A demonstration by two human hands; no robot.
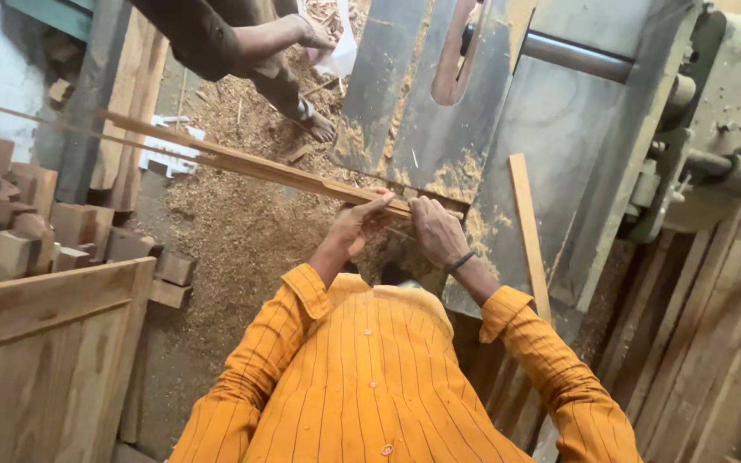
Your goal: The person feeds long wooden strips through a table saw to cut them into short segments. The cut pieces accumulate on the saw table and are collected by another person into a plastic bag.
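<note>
Head view: the person in an orange striped shirt stands at a woodworking machine table point(551, 129). Both hands hold a bundle of long thin strips point(242, 163) by the near end. Left hand point(360, 225) is closed around the strip ends, thumb on top. Right hand point(436, 230) is clamped over the same ends just beside the left, with a dark band on the wrist. The strips run out to the left and away over the floor, off the machine, apparently unsupported at the far end.

Progress, as a judgement: the strips look already cut, narrow and even, so the sawing of these pieces seems done. What is left looks like gathering or aligning them and setting them down; they are not yet laid anywhere. One more strip point(529, 236) lies alone on the table, apart from the bundle.

Look of the strips: pale reddish wood, slender, straight, several stacked tight; count cannot be told. They look thin enough to flex.

Sawdust point(242, 231) covers the floor. Wood blocks point(10, 223) are stacked on the left. Another person's foot point(315, 120) stands in the sawdust at the top.
</note>
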